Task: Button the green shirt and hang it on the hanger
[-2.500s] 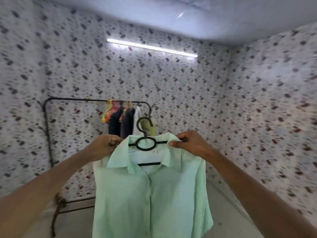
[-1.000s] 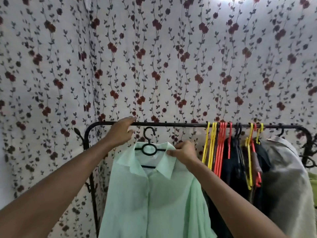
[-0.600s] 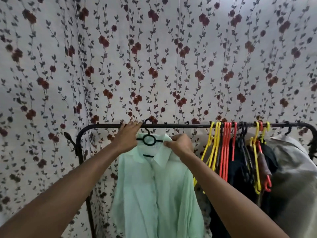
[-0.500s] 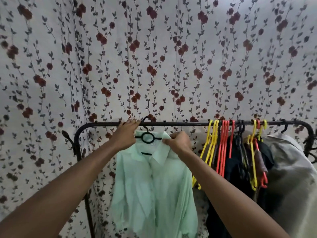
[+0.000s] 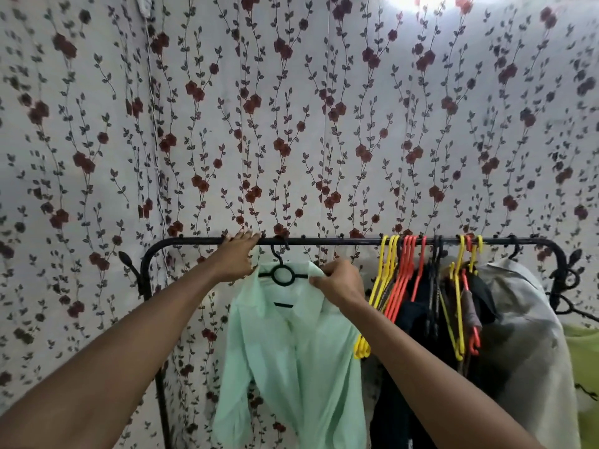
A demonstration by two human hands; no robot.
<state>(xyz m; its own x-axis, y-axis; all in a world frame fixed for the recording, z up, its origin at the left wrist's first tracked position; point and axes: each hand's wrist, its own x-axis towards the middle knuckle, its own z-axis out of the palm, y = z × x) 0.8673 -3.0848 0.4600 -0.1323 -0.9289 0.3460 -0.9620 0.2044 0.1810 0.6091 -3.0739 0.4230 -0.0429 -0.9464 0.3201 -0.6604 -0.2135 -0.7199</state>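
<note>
The pale green shirt (image 5: 291, 367) hangs buttoned down its front on a black hanger (image 5: 282, 275). The hanger's hook sits over the black clothes rail (image 5: 340, 242). My left hand (image 5: 235, 259) reaches up at the shirt's left shoulder, its fingertips against the rail; whether it also grips the cloth is hidden. My right hand (image 5: 338, 281) pinches the right side of the shirt's collar, just right of the hanger's ring.
To the right on the rail hang several empty yellow and orange hangers (image 5: 395, 280), dark clothes (image 5: 418, 335) and a grey garment (image 5: 522, 345). A floral papered wall (image 5: 291, 124) stands close behind. The rail's left post (image 5: 146, 280) curves down.
I carried the shirt on its hanger across the room to the rail. In the last second it was raised and the hook went over the rail; both hands stayed at the shoulders.
</note>
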